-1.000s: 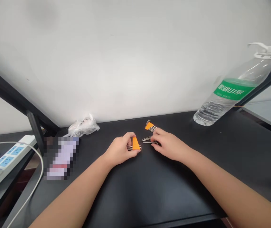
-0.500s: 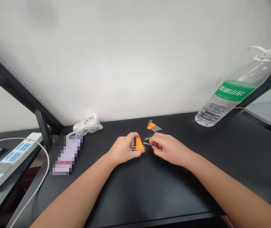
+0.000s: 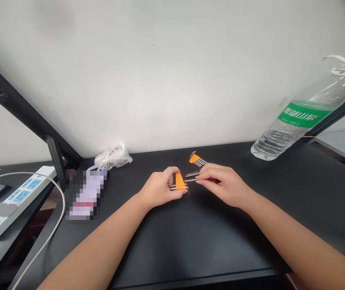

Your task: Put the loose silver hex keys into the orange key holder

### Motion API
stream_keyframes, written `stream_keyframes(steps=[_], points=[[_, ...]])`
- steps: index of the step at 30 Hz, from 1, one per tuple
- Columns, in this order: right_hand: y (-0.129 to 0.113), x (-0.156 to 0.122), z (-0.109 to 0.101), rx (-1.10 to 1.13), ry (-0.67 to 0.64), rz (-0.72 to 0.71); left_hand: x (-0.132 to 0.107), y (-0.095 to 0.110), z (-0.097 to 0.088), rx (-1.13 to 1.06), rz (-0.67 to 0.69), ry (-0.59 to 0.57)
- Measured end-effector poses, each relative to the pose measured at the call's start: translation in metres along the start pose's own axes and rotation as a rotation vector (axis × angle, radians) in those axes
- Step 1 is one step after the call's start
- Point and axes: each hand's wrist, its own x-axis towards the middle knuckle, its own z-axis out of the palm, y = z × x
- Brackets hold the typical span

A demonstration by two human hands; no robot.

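My left hand (image 3: 159, 188) grips an orange hex key holder (image 3: 180, 181) between thumb and fingers, with a few metal keys passing through its lower part. A single hex key (image 3: 192, 180) is pinched in my right hand (image 3: 221, 183), and its far end meets the right side of the holder. How deep it sits there I cannot tell. Just behind that key, some loose hex keys (image 3: 192, 174) lie on the black table. Farther back rests a second orange holder (image 3: 194, 159) filled with several hex keys, partly behind my right hand.
A large water bottle (image 3: 305, 114) with a green label stands at the back right. To the left lie a crumpled plastic bag (image 3: 112, 158) and a blurred-out flat object (image 3: 88, 195). A white power strip (image 3: 21, 195) and a pale cable (image 3: 63, 205) are at the far left.
My right hand has turned and brought its hex key to the holder's right side, where a gap showed before. The left hand keeps its hold. The view has shifted slightly.
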Motion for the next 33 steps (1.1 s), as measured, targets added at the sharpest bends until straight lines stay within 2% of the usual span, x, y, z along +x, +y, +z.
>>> stream_keyframes(steps=[5,10,14,23,33], points=[[-0.004,0.001,0.004,0.088,0.033,0.007,-0.001,0.001,0.002,-0.023,0.023,0.02],[-0.006,0.002,0.007,0.064,-0.006,0.003,-0.002,0.004,0.002,-0.031,0.05,0.027],[-0.005,0.0,0.004,0.062,0.012,0.067,-0.002,0.004,0.001,-0.038,0.021,0.031],[-0.002,0.001,0.001,0.051,0.021,0.092,-0.003,0.003,0.001,-0.031,0.031,0.044],[-0.005,0.002,0.006,-0.011,-0.068,0.038,-0.003,0.01,-0.001,0.022,0.061,0.022]])
